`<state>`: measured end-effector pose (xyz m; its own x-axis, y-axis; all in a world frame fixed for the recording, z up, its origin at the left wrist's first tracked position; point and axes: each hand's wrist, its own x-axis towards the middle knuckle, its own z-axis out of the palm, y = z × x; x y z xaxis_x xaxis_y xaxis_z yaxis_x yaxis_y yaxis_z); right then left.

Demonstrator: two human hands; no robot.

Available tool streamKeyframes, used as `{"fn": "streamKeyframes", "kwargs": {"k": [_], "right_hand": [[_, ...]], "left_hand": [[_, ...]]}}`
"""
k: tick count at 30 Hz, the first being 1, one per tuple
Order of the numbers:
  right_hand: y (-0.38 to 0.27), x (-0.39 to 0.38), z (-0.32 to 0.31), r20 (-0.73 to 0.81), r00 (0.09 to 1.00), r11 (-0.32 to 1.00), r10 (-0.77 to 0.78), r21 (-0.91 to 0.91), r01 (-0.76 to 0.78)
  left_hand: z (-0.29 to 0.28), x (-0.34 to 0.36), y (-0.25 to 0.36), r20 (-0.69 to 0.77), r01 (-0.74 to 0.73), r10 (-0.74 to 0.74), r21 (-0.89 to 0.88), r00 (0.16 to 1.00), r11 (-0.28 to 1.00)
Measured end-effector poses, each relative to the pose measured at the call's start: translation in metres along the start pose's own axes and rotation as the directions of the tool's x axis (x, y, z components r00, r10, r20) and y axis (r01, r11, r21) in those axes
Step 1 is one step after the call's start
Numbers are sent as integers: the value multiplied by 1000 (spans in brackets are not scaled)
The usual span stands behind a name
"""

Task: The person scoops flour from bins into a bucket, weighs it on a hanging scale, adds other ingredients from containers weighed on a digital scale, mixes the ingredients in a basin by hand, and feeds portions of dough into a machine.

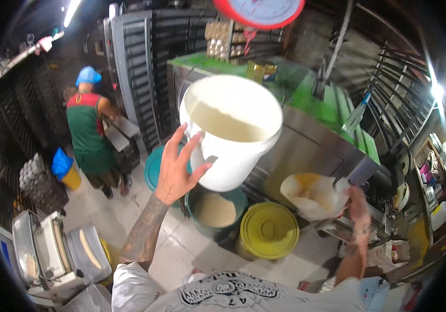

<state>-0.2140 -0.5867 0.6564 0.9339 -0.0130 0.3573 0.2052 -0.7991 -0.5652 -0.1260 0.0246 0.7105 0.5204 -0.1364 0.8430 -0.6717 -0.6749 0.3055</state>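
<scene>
A tall white plastic bucket [233, 156] is in front of me, its mouth tilted toward me and its inside pale and shadowed. My left hand [176, 166] rests against its left side, fingers spread. At the right, my right hand [357, 205], blurred by motion, grips a white scoop [314, 195] that looks like a cut plastic jug, with a yellowish patch inside. Beneath the bucket stands a dark green tub [196, 195] of pale powder [215, 210]. A yellow lidded bucket [270, 231] stands beside that tub, below the scoop.
A red-rimmed dial scale [259, 11] hangs overhead. Behind the bucket is a green-topped metal unit [306, 93] near trays of eggs [218, 48]. Another person [90, 125] in a blue cap works at the left. A dough machine [51, 249] stands lower left; shelves [433, 182] line the right.
</scene>
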Motion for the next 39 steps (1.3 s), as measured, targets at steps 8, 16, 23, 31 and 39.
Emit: {"fn": "streamKeyframes", "kwargs": {"k": [8, 16, 23, 31, 39], "right_hand": [[-255, 201, -43, -182, 969, 927, -167, 304, 218], [-402, 271, -7, -140, 853, 847, -503, -277, 454], [-404, 295, 11, -75, 835, 769, -545, -442, 462], [-403, 297, -4, -22, 855, 755, -519, -480, 446], [-380, 313, -8, -96, 862, 804, -499, -423, 418]], "left_hand": [[-1, 10, 0, 114, -88, 57, 293, 992, 952], [11, 16, 17, 134, -28, -28, 399, 991, 916], [26, 18, 17, 163, -87, 23, 402, 986, 911], [35, 14, 33, 177, -123, 64, 342, 982, 932], [45, 14, 53, 130, -113, 66, 399, 989, 910]]}}
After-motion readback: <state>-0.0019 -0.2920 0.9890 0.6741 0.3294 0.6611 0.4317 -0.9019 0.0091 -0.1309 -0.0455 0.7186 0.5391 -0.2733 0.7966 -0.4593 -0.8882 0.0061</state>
